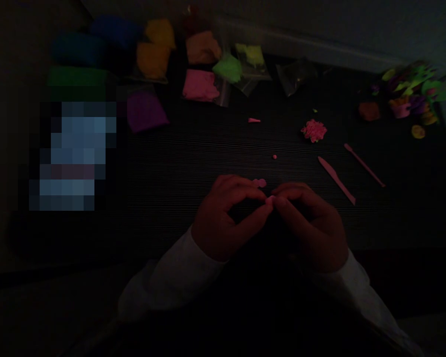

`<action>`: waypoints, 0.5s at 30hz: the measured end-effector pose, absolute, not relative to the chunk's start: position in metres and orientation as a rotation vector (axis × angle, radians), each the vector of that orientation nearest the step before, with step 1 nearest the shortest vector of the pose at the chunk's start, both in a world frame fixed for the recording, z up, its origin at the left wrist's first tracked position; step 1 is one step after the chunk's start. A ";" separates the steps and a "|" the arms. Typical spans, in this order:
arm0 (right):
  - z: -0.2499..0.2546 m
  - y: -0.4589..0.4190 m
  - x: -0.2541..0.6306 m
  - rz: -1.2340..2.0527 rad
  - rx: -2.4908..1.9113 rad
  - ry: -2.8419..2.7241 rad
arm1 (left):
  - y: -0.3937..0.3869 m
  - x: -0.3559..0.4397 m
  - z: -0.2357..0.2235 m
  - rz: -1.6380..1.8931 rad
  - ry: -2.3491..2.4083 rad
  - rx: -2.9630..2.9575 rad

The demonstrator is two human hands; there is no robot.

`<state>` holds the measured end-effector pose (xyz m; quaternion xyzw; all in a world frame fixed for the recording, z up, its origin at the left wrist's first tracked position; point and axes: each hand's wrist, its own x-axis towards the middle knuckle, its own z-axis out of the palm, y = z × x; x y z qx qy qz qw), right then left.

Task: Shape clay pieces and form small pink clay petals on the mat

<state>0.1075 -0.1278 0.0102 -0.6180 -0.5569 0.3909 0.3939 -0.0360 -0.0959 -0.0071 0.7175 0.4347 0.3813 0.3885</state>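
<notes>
The scene is very dark. My left hand (226,218) and my right hand (308,228) meet fingertip to fingertip just above the dark table (178,168). Together they pinch a tiny pink clay piece (270,200). Both hands have curled fingers and white sleeves. A small pink clay bit (259,183) lies on the table just beyond my left fingertips. A pink clay flower (314,130) lies further back to the right.
Two pink modelling tools (336,180) (364,165) lie right of my hands. Lumps of clay in bags sit along the back: pink (199,85), purple (144,110), orange (202,47), yellow (154,47), green (227,68). Finished clay flowers (412,94) stand far right. A blurred screen (72,153) glows left.
</notes>
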 end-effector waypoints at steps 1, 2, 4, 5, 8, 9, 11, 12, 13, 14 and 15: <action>0.010 -0.128 0.107 0.989 -1.569 -1.413 | -0.096 -0.036 -0.008 0.973 1.098 1.830; 0.010 -0.128 0.108 0.986 -1.572 -1.418 | -0.096 -0.036 -0.009 0.972 1.092 1.834; 0.010 -0.127 0.108 0.973 -1.586 -1.434 | -0.096 -0.036 -0.010 0.966 1.092 1.833; 0.010 -0.127 0.109 0.960 -1.594 -1.447 | -0.096 -0.036 -0.010 0.961 1.096 1.832; 0.009 -0.126 0.111 0.901 -1.609 -1.493 | -0.096 -0.035 -0.009 0.957 1.099 1.833; 0.008 -0.126 0.112 0.881 -1.610 -1.505 | -0.096 -0.035 -0.009 0.957 1.099 1.837; 0.008 -0.126 0.112 0.860 -1.621 -1.534 | -0.095 -0.035 -0.008 0.941 1.098 1.856; 0.008 -0.125 0.113 0.848 -1.632 -1.549 | -0.095 -0.035 -0.008 0.934 1.105 1.865; 0.008 -0.125 0.113 0.832 -1.645 -1.564 | -0.095 -0.035 -0.008 0.922 1.119 1.875; 0.008 -0.124 0.114 0.813 -1.663 -1.580 | -0.095 -0.035 -0.008 0.913 1.142 1.885; 0.008 -0.123 0.115 0.782 -1.683 -1.593 | -0.095 -0.035 -0.008 0.906 1.175 1.892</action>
